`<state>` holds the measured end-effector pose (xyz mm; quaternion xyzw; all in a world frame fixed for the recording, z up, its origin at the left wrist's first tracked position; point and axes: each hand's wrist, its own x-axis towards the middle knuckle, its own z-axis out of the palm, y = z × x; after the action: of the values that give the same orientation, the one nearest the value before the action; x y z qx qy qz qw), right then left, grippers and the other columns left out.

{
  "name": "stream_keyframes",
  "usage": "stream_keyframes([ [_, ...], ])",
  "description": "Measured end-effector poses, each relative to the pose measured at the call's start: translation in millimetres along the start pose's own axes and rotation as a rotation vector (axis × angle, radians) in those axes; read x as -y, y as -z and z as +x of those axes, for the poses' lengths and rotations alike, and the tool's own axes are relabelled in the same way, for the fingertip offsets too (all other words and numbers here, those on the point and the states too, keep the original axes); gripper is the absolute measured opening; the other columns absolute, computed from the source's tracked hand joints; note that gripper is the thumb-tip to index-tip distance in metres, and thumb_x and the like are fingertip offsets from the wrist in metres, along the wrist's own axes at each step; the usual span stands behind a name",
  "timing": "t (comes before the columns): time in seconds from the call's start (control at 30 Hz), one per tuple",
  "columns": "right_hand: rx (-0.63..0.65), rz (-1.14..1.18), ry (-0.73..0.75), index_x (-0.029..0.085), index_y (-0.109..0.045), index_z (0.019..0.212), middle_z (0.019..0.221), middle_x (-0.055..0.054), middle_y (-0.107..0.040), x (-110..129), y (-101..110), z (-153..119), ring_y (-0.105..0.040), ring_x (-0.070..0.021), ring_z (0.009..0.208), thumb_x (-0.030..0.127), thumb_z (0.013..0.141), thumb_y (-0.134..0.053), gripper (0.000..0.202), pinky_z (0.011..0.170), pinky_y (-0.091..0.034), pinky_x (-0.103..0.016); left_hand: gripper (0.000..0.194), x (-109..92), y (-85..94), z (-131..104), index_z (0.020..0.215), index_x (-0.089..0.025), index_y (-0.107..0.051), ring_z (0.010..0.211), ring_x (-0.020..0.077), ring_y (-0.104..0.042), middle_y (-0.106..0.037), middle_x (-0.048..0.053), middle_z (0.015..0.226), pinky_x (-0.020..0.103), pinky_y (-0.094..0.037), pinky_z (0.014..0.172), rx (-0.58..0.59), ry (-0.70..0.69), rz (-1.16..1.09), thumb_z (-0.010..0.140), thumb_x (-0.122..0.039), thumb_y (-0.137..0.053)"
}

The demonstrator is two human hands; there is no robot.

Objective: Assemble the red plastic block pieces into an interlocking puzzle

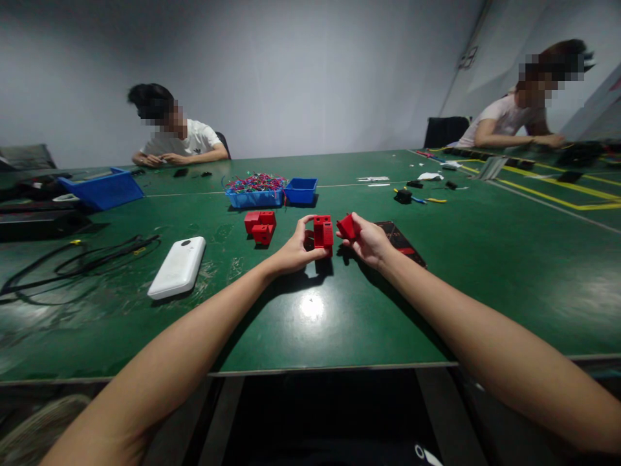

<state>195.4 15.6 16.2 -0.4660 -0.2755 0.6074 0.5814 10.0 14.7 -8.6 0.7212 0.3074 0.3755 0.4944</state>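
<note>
My left hand (pixel 297 251) grips a red plastic block (pixel 322 234) with a slot and small holes, thumb below and fingers above. Just to its right, my right hand (pixel 367 241) pinches a smaller red piece (pixel 346 226) with a slanted side. A narrow gap separates the two red parts, held over the green table (pixel 310 343). Left of my left hand stand more red blocks (pixel 260 226), close together. Under my right wrist lies a flat black and red item (pixel 405 244), partly hidden by the forearm.
A blue tray of coloured wires (pixel 256 196) adjoins a small blue bin (pixel 301 191). On the left are a white power bank (pixel 177 268), black cables (pixel 107 255) and a tilted blue bin (pixel 104 188). Pliers (pixel 427 200) lie right. Two people (pixel 187 139) (pixel 509 123) sit across.
</note>
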Motion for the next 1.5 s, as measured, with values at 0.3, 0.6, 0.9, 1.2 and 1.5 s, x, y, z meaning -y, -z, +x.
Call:
stream_keyframes([
  [0.3, 0.048, -0.058, 0.028, 0.016, -0.056, 0.095, 0.068, 0.000, -0.069, -1.9, 1.2, -3.3, -0.066, -0.0108, 0.052, 0.003, 0.084, -0.054, 0.017, 0.039, -0.044, -0.015, 0.089, 0.8, 0.3, 0.6, 0.141, -0.019, -0.017, 0.116, 0.0290, -0.062, -0.059, 0.021, 0.130, 0.052, -0.043, 0.103, 0.031, -0.023, -0.016, 0.074, -0.033, -0.075],
  [0.6, 0.069, -0.035, 0.037, 0.013, -0.060, 0.097, 0.067, -0.001, -0.067, -0.4, 2.6, -4.3, -0.063, -0.0089, 0.050, 0.003, 0.080, -0.055, 0.021, 0.040, -0.045, -0.014, 0.092, -0.8, -0.9, 0.6, 0.141, -0.018, -0.016, 0.114, 0.0290, -0.062, -0.058, 0.020, 0.129, 0.051, -0.043, 0.102, 0.001, 0.014, -0.017, 0.072, -0.031, -0.076],
  [0.9, 0.130, 0.066, 0.095, 0.015, -0.058, 0.086, 0.071, -0.002, -0.068, -5.3, 1.2, -1.0, -0.067, -0.0082, 0.059, -0.007, 0.074, -0.063, 0.026, 0.061, -0.057, -0.014, 0.092, -0.2, -0.2, 0.6, 0.141, -0.018, -0.018, 0.113, 0.0275, -0.062, -0.059, 0.018, 0.126, 0.049, -0.043, 0.102, -0.002, 0.009, -0.013, 0.072, -0.031, -0.076],
  [1.2, 0.148, -0.193, 0.076, 0.013, -0.063, 0.081, 0.065, -0.005, -0.069, -7.5, 4.1, 0.5, -0.051, -0.0058, 0.037, 0.046, 0.079, -0.073, 0.034, 0.032, -0.040, -0.016, 0.091, 1.0, 1.4, 0.8, 0.141, -0.019, -0.018, 0.117, 0.0287, -0.060, -0.054, 0.020, 0.135, 0.049, -0.042, 0.104, 0.007, -0.005, -0.003, 0.072, -0.031, -0.076],
  [1.5, 0.115, -0.230, 0.202, 0.015, -0.061, 0.082, 0.056, 0.002, -0.061, -12.7, 8.5, 3.8, -0.048, -0.0058, 0.043, 0.039, 0.059, -0.088, 0.043, 0.037, -0.035, -0.016, 0.090, -2.7, -0.5, -0.1, 0.140, -0.017, -0.018, 0.107, 0.0252, -0.063, -0.060, 0.015, 0.120, 0.045, -0.046, 0.098, -0.015, 0.018, 0.032, 0.071, -0.031, -0.075],
])
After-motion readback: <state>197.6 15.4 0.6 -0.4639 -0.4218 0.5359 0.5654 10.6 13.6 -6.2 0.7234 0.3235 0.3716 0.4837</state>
